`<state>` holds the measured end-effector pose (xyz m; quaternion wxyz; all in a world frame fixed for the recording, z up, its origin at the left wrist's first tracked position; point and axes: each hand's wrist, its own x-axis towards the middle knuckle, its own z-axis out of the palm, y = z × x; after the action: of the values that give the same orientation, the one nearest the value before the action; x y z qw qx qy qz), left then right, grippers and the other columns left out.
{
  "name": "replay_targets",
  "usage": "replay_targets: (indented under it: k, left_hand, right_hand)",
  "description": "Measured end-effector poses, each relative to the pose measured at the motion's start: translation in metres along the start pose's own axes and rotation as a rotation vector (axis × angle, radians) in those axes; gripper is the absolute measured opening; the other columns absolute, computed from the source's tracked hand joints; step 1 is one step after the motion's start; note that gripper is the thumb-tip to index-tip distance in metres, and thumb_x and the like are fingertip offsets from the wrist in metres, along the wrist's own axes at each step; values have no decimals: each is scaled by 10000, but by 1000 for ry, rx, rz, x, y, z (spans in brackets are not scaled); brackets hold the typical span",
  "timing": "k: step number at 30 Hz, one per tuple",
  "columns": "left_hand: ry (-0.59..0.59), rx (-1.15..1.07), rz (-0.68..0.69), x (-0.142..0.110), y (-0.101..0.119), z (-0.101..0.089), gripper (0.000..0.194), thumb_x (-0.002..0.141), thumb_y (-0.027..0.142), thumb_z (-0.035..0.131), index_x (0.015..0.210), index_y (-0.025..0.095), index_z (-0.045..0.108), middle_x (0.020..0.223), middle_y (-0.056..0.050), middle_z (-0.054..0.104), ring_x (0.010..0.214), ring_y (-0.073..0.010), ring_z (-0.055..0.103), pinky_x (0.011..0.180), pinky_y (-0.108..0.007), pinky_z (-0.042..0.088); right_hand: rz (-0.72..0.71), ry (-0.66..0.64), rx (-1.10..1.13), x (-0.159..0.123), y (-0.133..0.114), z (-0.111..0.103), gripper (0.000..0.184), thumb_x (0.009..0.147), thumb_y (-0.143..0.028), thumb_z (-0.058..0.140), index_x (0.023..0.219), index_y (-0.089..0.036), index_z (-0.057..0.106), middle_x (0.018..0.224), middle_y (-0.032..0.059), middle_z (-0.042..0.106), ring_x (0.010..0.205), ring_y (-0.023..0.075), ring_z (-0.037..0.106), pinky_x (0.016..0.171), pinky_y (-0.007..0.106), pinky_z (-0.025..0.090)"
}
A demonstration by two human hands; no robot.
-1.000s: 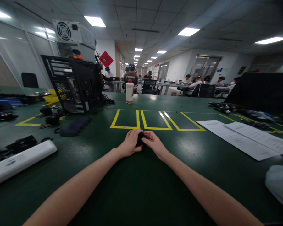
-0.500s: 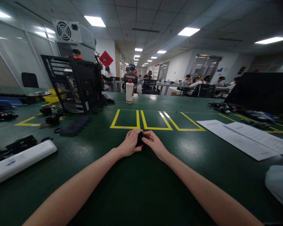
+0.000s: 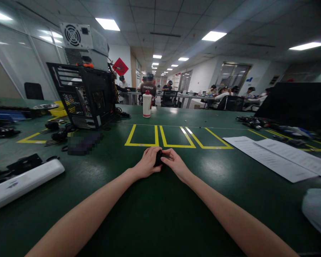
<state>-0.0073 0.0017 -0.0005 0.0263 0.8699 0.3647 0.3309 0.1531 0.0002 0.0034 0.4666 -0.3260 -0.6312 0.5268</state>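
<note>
left hand (image 3: pixel 147 163) clamped round black part (image 3: pixel 158 158), long axis hidden; right hand (image 3: pixel 177 166) at its right edge, grip unclear.

The bare left hand (image 3: pixel 147 162) is curled, its back upward, fingers bent close together; just right of the left hand, the bare right hand (image 3: pixel 176 163) curls inward, thumb and fingers bent toward it; nearer the body than the left hand, both bare forearms (image 3: pixel 96 200) spread apart
</note>
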Motion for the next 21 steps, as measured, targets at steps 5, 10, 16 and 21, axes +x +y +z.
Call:
replay_targets:
  k: [5, 10, 16, 21]
  left_hand:
    - [1, -3, -1, 0, 0, 0, 587, 677, 223, 550, 1177, 182, 246, 1135, -99, 402, 1097, -236, 369, 957, -449, 247]
    - [-18, -4, -7, 0, 1, -1, 630, 649, 204, 571, 1183, 176, 239, 1138, -95, 399, 1100, -230, 364, 967, -436, 238]
    - [-15, 2, -3, 0, 1, -2, 609, 672, 222, 552, 1189, 182, 234, 1147, -97, 396, 1109, -234, 358, 963, -447, 239]
    - [5, 5, 4, 0, 0, 1, 600, 668, 220, 550, 1180, 177, 239, 1136, -98, 400, 1100, -231, 363, 959, -438, 248]
  right_hand:
    - [39, 11, -10, 2, 2, -2, 285, 682, -232, 584, 955, -218, 501, 1020, 28, 528, 1006, 163, 473, 901, 356, 347]
    - [42, -58, 84, 1, 2, -3, 353, 618, -177, 638, 933, -235, 489, 996, 10, 525, 962, 157, 503, 883, 358, 365]
    - [-2, -5, 20, 1, 3, -1, 216, 675, -250, 592, 874, -225, 511, 933, 6, 535, 925, 147, 502, 863, 342, 368]
    - [45, 19, 10, 4, 5, -2, 300, 674, -244, 591, 960, -221, 504, 973, 23, 538, 969, 158, 486, 891, 355, 347]
